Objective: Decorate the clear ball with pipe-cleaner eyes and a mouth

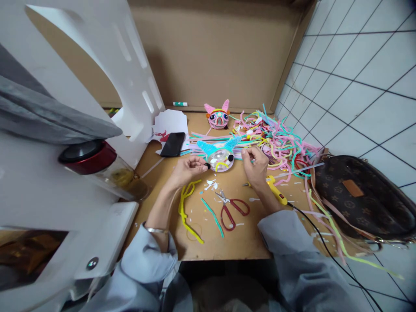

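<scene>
Nearest on the counter (227, 247) lie one pair of red-handled scissors (233, 209), one yellow pipe cleaner (187, 208) and one teal pipe cleaner (212, 216), with bare wood open around them up to the front edge. One yellow glue gun (276, 190) rests just beside the right wrist. Both forearms reach forward, wrists bent inward. The left hand (188, 170) pinches the clear round craft head (221, 159) by its edge; the right hand (256, 164) is curled, fingertips pinching something too small to tell. Farther back sit one black phone (173, 144), a heap of pipe cleaners (279, 141) and one finished pink craft head (217, 116) near the cardboard wall.
</scene>
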### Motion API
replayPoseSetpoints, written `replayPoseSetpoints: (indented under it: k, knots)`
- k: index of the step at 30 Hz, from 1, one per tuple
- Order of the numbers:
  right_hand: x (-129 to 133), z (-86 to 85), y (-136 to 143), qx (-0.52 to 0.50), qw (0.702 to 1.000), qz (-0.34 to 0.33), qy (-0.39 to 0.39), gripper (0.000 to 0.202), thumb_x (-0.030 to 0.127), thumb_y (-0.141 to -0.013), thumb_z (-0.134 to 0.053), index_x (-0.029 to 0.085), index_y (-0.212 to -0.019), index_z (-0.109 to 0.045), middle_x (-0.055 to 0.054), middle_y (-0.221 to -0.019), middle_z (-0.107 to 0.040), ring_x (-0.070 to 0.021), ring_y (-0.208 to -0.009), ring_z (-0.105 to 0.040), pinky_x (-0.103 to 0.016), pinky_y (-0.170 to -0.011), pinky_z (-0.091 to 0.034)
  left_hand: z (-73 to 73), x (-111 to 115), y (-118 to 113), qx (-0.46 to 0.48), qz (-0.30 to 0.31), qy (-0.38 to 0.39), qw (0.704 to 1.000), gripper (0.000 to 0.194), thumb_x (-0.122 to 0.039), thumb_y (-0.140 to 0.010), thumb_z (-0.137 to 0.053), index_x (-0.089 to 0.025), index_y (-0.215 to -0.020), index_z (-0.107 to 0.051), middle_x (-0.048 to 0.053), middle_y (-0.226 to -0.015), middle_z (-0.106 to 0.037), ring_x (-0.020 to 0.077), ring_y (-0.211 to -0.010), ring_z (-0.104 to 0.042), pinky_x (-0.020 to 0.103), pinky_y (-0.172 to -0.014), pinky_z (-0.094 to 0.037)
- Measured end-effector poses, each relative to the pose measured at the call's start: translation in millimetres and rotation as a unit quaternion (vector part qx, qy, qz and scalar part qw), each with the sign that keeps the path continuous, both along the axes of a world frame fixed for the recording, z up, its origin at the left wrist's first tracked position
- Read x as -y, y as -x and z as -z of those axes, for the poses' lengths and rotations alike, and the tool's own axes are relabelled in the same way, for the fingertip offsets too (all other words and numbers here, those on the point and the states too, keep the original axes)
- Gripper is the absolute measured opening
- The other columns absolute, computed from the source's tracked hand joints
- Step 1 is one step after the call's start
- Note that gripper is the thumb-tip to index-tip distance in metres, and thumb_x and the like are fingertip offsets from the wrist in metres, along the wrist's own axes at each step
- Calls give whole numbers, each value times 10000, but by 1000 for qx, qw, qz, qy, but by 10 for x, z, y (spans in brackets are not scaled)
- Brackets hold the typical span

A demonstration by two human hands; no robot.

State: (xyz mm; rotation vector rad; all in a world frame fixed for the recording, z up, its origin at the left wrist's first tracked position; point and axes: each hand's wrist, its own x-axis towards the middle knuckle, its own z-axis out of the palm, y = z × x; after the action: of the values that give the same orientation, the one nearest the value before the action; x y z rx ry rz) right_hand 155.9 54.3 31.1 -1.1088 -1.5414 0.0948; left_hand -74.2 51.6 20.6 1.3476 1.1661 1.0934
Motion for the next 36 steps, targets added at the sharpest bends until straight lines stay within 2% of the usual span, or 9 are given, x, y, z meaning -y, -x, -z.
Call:
replayPoseSetpoints:
  k: [4,8,13,19,23,27,30,36]
  knots:
    - [115,-47,123,-5,991,-131,8,112,279,-878,-549,211,-882,-638,-29,-812,-636,-157,-723,-581,-296,-669,-469,-121,78,-103,76,-21,-14,997,373,-384,-492,-880,-158,-708,-678,-6,-651,-646,104,-583,-541,240,-603,-420]
    - [174,-3,254,13,978,-202,45,96,280,-851,-606,215,-870,-674,-30,-799,-647,-162,-721,-589,-300,-667,-485,-113,115,-203,97,-19,2,995,394,-403,-459,-897,-152,-671,-680,-7,-623,-644,98,-560,-532,232,-576,-412]
    - [164,54,295,-3,970,-225,91,123,271,-839,-614,204,-746,-659,-15,-720,-628,-149,-676,-559,-279,-624,-449,-57,134,-278,104,-6,-1,995,385,-415,-483,-891,-148,-659,-677,-5,-611,-647,92,-553,-527,223,-570,-407]
    - [191,-3,310,-38,959,-247,132,173,268,-802,-611,202,-642,-603,7,-645,-584,-136,-632,-523,-273,-616,-411,-88,166,-315,93,1,-3,996,390,-428,-479,-885,-148,-651,-673,7,-630,-659,113,-585,-545,257,-621,-441]
    - [206,-24,326,-70,950,-250,172,191,327,-772,-632,204,-630,-602,8,-635,-575,-133,-624,-508,-273,-615,-414,-120,188,-309,87,18,7,996,424,-470,-491,-871,-147,-684,-675,9,-658,-659,116,-600,-541,261,-629,-439]
    - [188,-6,311,-143,932,-262,207,237,408,-750,-664,197,-653,-616,1,-652,-583,-135,-635,-515,-272,-615,-420,-112,178,-277,112,40,27,992,454,-494,-506,-869,-151,-755,-705,9,-682,-667,101,-591,-532,237,-601,-417]
    - [171,1,292,-174,923,-269,215,240,409,-746,-684,191,-664,-626,4,-651,-584,-129,-624,-507,-268,-611,-416,-87,160,-268,125,52,29,990,448,-507,-544,-855,-155,-789,-726,27,-720,-691,102,-603,-543,227,-584,-408]
    - [176,-5,296,-183,918,-276,219,259,420,-744,-686,187,-650,-621,12,-642,-567,-120,-614,-489,-263,-610,-407,-70,162,-290,104,41,12,994,413,-508,-556,-841,-143,-695,-707,28,-665,-663,99,-576,-510,229,-568,-396]
